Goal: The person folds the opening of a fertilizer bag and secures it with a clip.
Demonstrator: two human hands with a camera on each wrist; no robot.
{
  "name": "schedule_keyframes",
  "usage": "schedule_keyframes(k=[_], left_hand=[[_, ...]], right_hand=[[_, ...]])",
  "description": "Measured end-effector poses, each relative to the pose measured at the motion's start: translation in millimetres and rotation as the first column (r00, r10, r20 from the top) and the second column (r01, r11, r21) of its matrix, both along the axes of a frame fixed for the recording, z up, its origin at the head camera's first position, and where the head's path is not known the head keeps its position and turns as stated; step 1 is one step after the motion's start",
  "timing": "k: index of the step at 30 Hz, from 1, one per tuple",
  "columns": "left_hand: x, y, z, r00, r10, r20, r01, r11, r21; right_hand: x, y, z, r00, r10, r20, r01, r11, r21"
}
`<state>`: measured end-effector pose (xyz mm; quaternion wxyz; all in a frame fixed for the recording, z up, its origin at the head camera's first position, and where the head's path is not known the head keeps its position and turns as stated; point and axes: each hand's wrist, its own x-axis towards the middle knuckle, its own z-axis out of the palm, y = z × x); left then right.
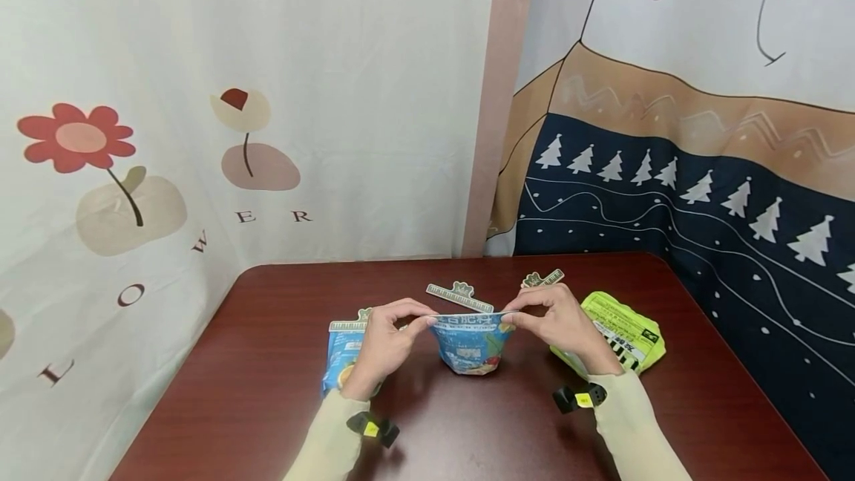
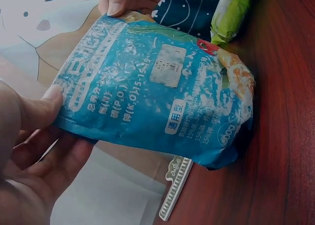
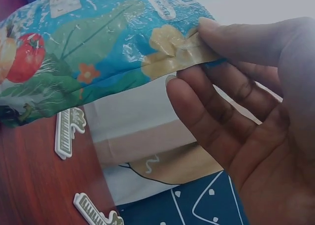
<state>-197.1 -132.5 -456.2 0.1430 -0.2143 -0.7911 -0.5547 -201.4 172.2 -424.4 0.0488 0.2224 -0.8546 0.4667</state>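
A blue fertilizer bag [image 1: 470,347] printed with vegetables and flowers stands upright in the middle of the table. My left hand [image 1: 390,340] pinches its top left corner between thumb and fingers. At the top right corner, my right hand [image 1: 557,321] pinches the bag in the same way. Its top edge is stretched straight between the two hands. The left wrist view shows white lettering and a pale label on the bag [image 2: 142,87]. In the right wrist view, the thumb presses the bag [image 3: 113,43] against the fingers behind it.
Behind the bag lies a sealing clip [image 1: 461,295], with a second clip [image 1: 542,278] beyond my right hand. Left of my left hand is another blue bag [image 1: 342,358] with a clip along its top. A green bag [image 1: 628,332] lies at the right on the dark red table [image 1: 267,362].
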Motion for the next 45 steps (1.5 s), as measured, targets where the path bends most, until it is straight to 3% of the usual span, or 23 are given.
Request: schedule_keyframes(k=[6,12,24,32,37,45], left_hand=[[2.6,1.9,2.6,0.999,-0.045,0.005,0.045,0.999,-0.011],[7.1,14.6,4.2,0.994,-0.078,-0.082,0.073,0.996,-0.059],[15.0,43.1,-1.1,0.976,0.037,-0.215,-0.060,0.993,-0.103],[17.9,45.2,-0.7,0.971,0.072,-0.227,-0.094,0.992,-0.089],[20.2,45.2,-2.4,0.975,0.077,-0.207,-0.096,0.992,-0.086],[19.4,47.7,-2.1,0.968,0.079,-0.237,-0.104,0.990,-0.092]], right_hand=[[1.5,-1,1.8,0.998,0.049,-0.030,-0.049,0.999,0.014],[4.1,-13,3.9,0.989,0.072,-0.126,-0.064,0.996,0.069],[8.5,-39,-2.6,0.948,0.052,-0.315,-0.030,0.997,0.075],[6.6,-46,-6.5,0.919,0.089,-0.385,-0.073,0.996,0.055],[6.8,-47,-8.3,0.917,0.097,-0.386,-0.089,0.995,0.038],[8.0,-47,-7.9,0.923,0.086,-0.376,-0.085,0.996,0.019]])
